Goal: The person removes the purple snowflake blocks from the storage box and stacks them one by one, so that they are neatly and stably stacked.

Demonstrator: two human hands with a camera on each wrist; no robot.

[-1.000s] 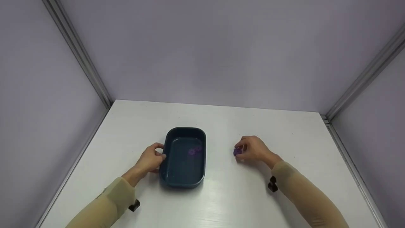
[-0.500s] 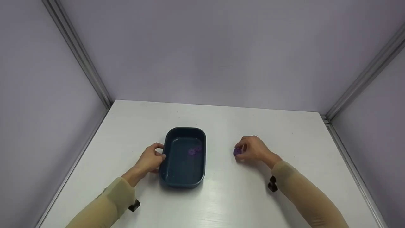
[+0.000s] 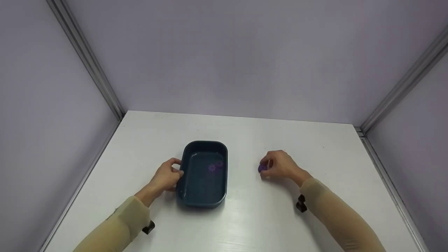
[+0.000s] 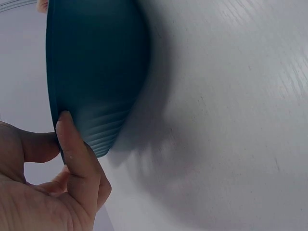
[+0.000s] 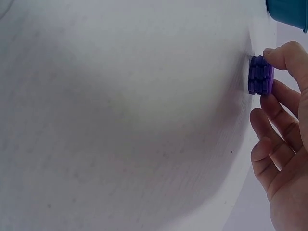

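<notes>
A dark teal rectangular tray [image 3: 191, 196] sits on the white table [image 3: 245, 217], with small purple pieces [image 3: 215, 166] lying inside it. My left hand [image 3: 167, 175] grips the tray's left rim, thumb over the edge and fingers curled under it [image 4: 77, 159]. Right of the tray my right hand [image 3: 280, 164] pinches a small purple ridged piece [image 3: 262, 168] that rests on the table. In the right wrist view the purple piece [image 5: 260, 75] sits between thumb and fingers, with the tray corner [image 5: 288, 11] just beyond.
Pale lilac walls with metal corner posts [image 3: 87, 59] close the table on three sides. Beige sleeves cover both forearms, each with a small black wrist camera mount [image 3: 301, 204].
</notes>
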